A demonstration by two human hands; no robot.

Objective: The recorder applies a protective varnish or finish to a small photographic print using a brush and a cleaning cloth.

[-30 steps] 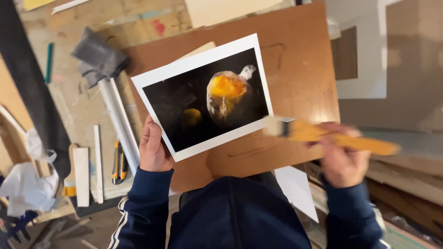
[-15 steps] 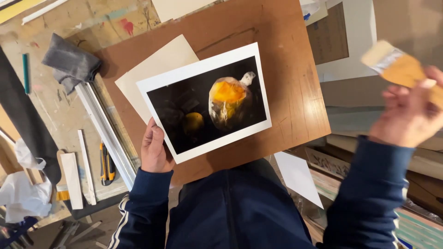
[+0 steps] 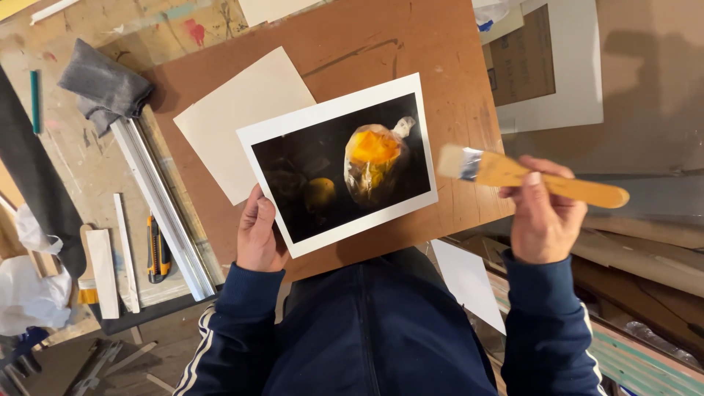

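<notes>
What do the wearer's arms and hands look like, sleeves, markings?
Both hands, left hand and right hand, are bare: no gloves, and no rings or watch visible. Dark navy long sleeves end in ribbed cuffs; white stripes run down the left sleeve. Matching zipped jacket front.

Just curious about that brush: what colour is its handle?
The handle is a yellowish wood tone, with pale bristles; the head view shows it, held in the right hand.

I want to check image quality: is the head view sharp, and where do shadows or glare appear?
Head view: mostly sharp; the photo print and the brush in the right hand show crisp edges. A soft shadow falls on the brown board below the print, near the left hand. No strong glare on the print.
</notes>
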